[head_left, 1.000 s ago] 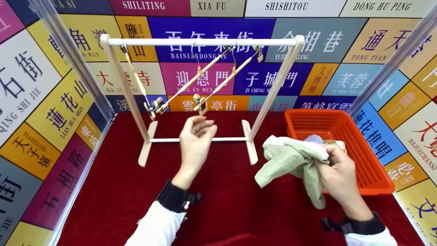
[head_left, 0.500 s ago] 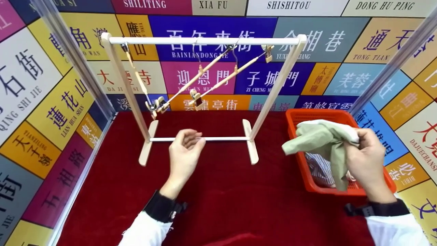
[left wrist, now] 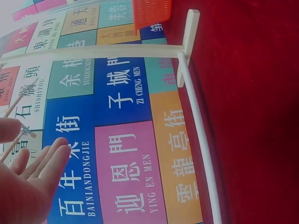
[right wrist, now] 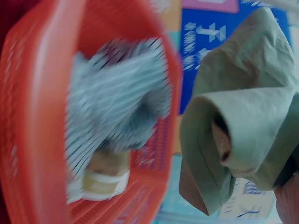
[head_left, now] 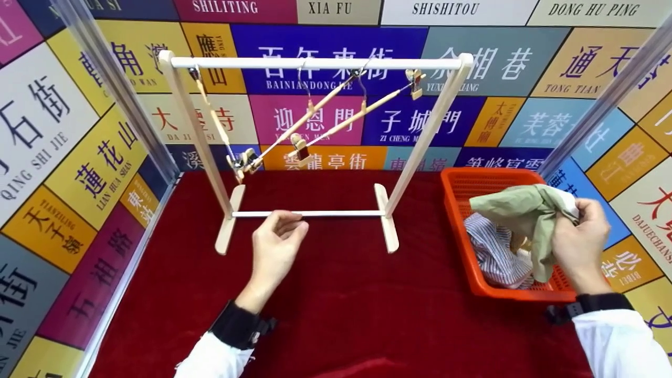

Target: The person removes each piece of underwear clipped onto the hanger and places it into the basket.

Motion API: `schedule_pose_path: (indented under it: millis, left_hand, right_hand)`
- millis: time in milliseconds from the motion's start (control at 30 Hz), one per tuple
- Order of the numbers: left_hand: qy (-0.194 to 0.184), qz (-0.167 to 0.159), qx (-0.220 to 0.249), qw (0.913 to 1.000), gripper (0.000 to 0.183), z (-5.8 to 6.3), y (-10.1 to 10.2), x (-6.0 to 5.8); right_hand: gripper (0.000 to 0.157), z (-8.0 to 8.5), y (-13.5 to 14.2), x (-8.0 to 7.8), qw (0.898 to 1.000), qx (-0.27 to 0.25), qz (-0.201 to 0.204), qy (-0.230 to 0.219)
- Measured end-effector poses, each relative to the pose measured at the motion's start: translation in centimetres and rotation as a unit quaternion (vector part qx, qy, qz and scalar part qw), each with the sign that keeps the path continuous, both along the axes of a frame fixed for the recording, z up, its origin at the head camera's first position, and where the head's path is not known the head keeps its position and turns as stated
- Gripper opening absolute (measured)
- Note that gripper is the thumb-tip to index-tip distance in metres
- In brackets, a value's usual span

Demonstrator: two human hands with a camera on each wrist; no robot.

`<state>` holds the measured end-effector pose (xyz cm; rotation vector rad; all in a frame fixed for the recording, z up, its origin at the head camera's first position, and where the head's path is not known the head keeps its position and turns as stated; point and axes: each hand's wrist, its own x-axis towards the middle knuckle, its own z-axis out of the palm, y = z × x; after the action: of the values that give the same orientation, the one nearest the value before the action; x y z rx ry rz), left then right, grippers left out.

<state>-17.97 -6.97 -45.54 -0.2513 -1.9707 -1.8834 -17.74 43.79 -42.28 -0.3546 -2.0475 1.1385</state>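
My right hand (head_left: 583, 244) grips a bunched light-green cloth garment (head_left: 517, 210) with a white part near the fingers. The garment hangs over the orange plastic basket (head_left: 475, 278); in the right wrist view the green fabric (right wrist: 252, 126) is beside the basket's rim. In the basket lies a blue-and-white striped cloth (head_left: 493, 254), with a tan and white item (right wrist: 105, 179) next to it. My left hand (head_left: 275, 247) holds nothing, its fingers loosely bent, in front of the rack's low white bar (head_left: 341, 213).
A wooden rack (head_left: 315, 63) stands at the back. Two clip hangers (head_left: 325, 100) tilt from its top rail, and a third wooden hanger (head_left: 212, 113) hangs at the left. Clear panel edges (head_left: 604, 89) rise at the sides, over a dark red cloth (head_left: 367, 315).
My right hand has carried the green garment rightward over the basket, uncovering the striped cloth. The left hand has withdrawn from the hanger clip, down and left. The front hanger has swung slightly.
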Motion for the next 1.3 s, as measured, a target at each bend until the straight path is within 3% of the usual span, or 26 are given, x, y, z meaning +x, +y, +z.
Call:
schedule_pose_path:
  millis: [100, 200, 333, 433, 567, 867, 1000, 1167, 1233, 1300]
  left_hand:
    - [-0.001, 0.005, -0.003, 1.0, 0.016, -0.3, -0.3, 0.1]
    - [-0.002, 0.005, -0.006, 1.0, 0.015, -0.6, -0.6, 0.2]
    - [-0.002, 0.003, -0.015, 0.9999, 0.014, -0.8, -0.9, 0.3]
    - [-0.002, 0.002, -0.019, 0.9998, 0.013, -0.8, -1.1, 0.5]
    - [-0.005, 0.001, -0.025, 0.9997, 0.012, -0.8, -1.3, 0.7]
    - [-0.017, -0.003, -0.032, 0.9993, 0.01, -1.2, -1.7, 1.0]
    - [-0.019, -0.004, -0.033, 0.9993, 0.011, -1.3, -1.9, 1.1]
    - [-0.014, -0.006, -0.054, 0.9984, 0.015, -1.3, -2.2, 1.3]
    - [-0.01, -0.006, -0.066, 0.9977, 0.016, -1.2, -2.4, 1.5]
    - [-0.007, -0.007, -0.078, 0.9969, 0.017, -1.2, -2.5, 1.7]
  right_hand:
    - [0.023, -0.9, 1.1, -0.7, 0.998, -0.018, -0.01, -0.051]
    - [0.007, -1.7, 2.2, -1.1, 0.992, -0.011, -0.011, -0.126]
    - [0.042, -2.9, 3.5, -1.2, 0.973, 0.047, 0.033, -0.225]
    - [0.059, -3.8, 4.1, -1.0, 0.962, 0.095, 0.083, -0.241]
    - [0.065, -4.7, 4.7, -0.9, 0.946, 0.154, 0.142, -0.247]
    - [0.05, -6.3, 4.6, -0.9, 0.87, 0.245, 0.245, -0.352]
    - [0.051, -6.5, 4.5, -0.8, 0.847, 0.264, 0.268, -0.376]
    - [0.059, -6.0, 4.5, -0.4, 0.836, 0.269, 0.26, -0.401]
    - [0.065, -5.7, 4.5, -0.3, 0.839, 0.258, 0.25, -0.409]
    - [0.07, -5.2, 4.4, -0.2, 0.848, 0.243, 0.242, -0.405]
